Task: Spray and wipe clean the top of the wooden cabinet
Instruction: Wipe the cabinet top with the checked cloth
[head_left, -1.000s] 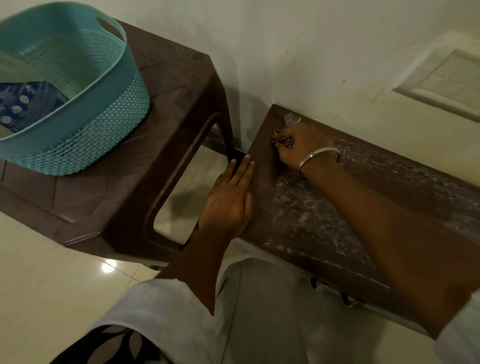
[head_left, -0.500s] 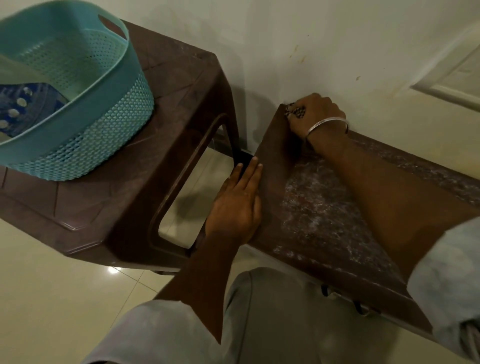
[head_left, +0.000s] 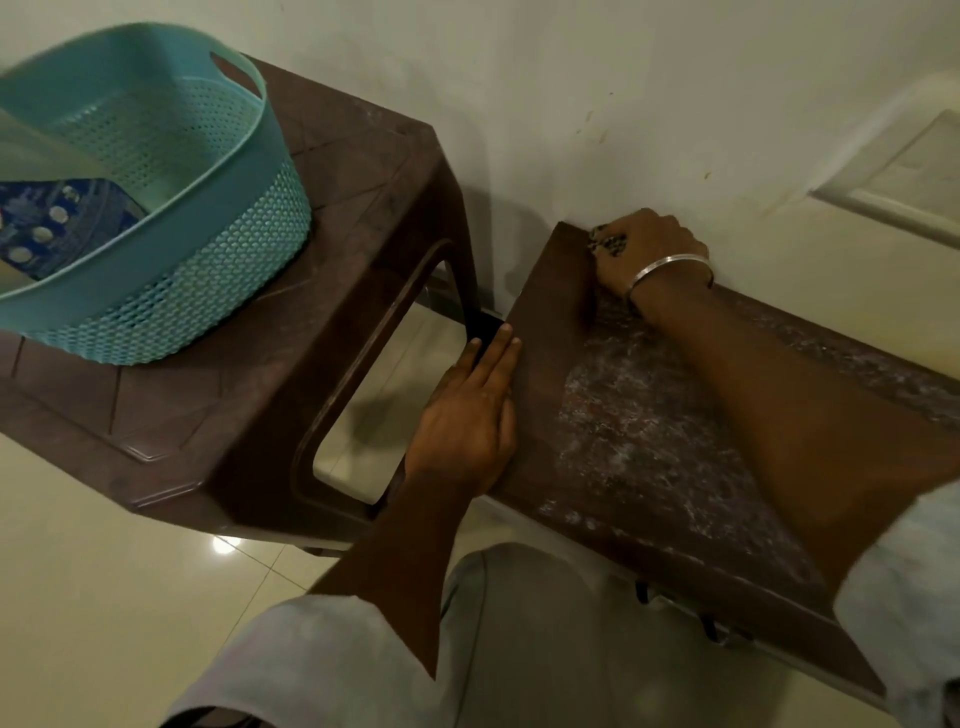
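The dark wooden cabinet top (head_left: 623, 415) stretches along the wall, streaked with whitish spray or dust in the middle and right. My right hand (head_left: 644, 249), with a silver bangle at the wrist, is closed on a small dark patterned cloth (head_left: 608, 244) and presses it into the far left corner by the wall. My left hand (head_left: 467, 421) lies flat with fingers together on the cabinet's left edge, holding nothing. No spray bottle is visible.
A brown plastic stool (head_left: 322, 218) stands close to the left of the cabinet, carrying a teal perforated basket (head_left: 208, 244) with a blue patterned item inside. A cream wall runs behind; glossy floor tiles (head_left: 93, 597) lie below. My knee is in front.
My right hand slid the cloth away from me toward the wall, into the far left corner of the cabinet top. My left hand stayed flat on the left edge.
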